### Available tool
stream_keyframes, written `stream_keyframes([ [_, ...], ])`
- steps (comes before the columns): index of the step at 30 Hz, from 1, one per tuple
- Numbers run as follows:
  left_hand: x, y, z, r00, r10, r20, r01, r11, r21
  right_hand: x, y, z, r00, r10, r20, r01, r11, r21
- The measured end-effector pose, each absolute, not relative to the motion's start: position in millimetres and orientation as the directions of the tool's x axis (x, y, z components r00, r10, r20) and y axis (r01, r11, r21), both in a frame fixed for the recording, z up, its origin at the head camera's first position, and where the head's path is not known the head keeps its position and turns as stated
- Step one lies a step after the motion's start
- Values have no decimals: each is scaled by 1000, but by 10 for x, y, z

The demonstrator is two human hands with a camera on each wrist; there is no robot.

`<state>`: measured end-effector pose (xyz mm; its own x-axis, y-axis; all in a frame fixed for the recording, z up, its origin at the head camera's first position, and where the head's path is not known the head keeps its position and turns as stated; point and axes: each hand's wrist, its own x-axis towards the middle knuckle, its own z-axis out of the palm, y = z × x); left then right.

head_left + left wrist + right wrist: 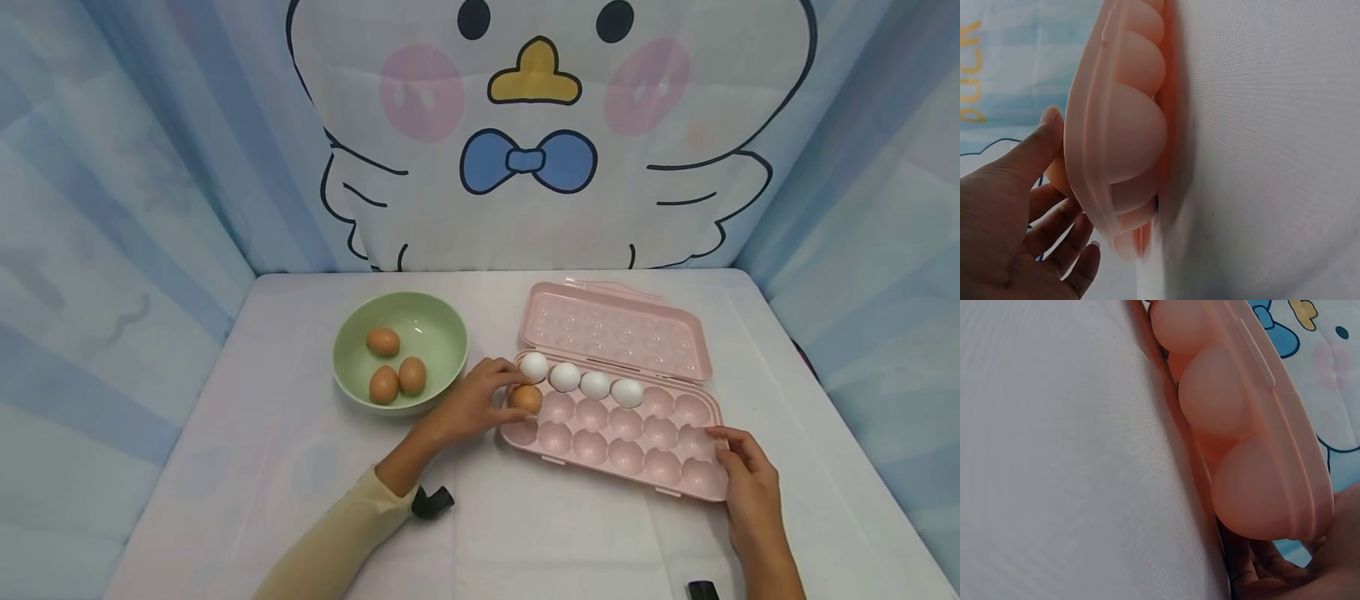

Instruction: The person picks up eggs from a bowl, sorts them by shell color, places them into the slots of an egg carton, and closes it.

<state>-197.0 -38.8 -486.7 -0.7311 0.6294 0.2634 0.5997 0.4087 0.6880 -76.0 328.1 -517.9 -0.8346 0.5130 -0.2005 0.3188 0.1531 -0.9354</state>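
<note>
A pink plastic egg carton (626, 457) lies on the table with its lid (618, 329) folded back. Thumb and fingers of my left hand (474, 402) pinch a brown egg (525, 399) at the left end of the middle row. In the left wrist view, only a sliver of this egg shows behind the carton's rim. Behind it, several white eggs (565, 377) fill the back row from the left. My right hand (753, 492) grips the carton's right end, fingers partly hidden under it in the right wrist view.
Left of the carton stands a green bowl (438, 321) with three brown eggs (412, 377) inside. A white cloth covers the table (247, 467). Behind it hangs a curtain (525, 225) with a cartoon duck, and patterned curtains close off both sides.
</note>
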Motion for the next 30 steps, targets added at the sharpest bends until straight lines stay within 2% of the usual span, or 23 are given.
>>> stream_keyframes([
  [9, -1975, -374, -4868, -751, 622, 223, 556, 412, 722, -764, 3267, -5154, -830, 520, -203, 320, 145, -936],
  [30, -1977, -417, -4781, -760, 594, 265, 539, 347, 767, -762, 3266, -5149, -832, 520, -195, 316, 154, -936],
])
